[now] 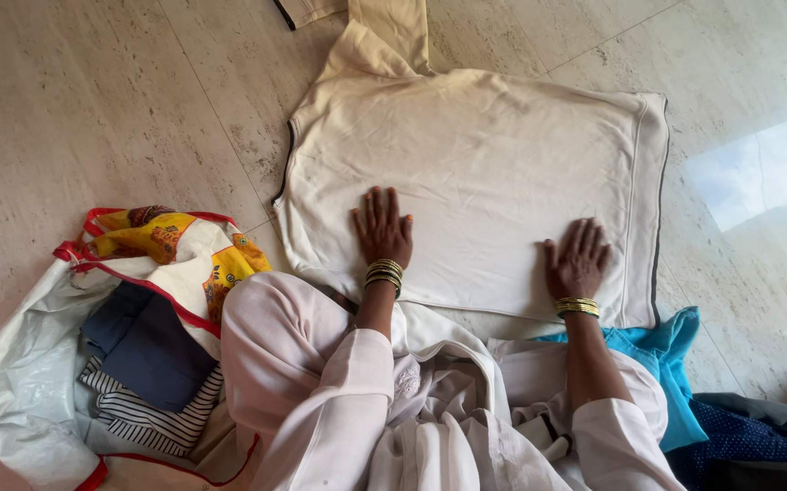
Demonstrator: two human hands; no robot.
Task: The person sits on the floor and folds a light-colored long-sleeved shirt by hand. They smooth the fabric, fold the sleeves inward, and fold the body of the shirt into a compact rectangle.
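A cream shirt with dark edging [494, 155] lies spread flat on the stone floor in front of me, one sleeve reaching toward the top. My left hand [381, 227] presses palm-down on its near left part, fingers apart. My right hand [577, 259] rests flat on its near right part, close to the hem. Both wrists wear gold bangles. Neither hand holds anything.
A white bag with red trim [39, 364] lies open at my left, holding a navy garment [143, 350], a striped cloth [143, 418] and a yellow patterned cloth [152, 235]. A teal garment [662, 350] and a dark dotted cloth [748, 436] lie at my right.
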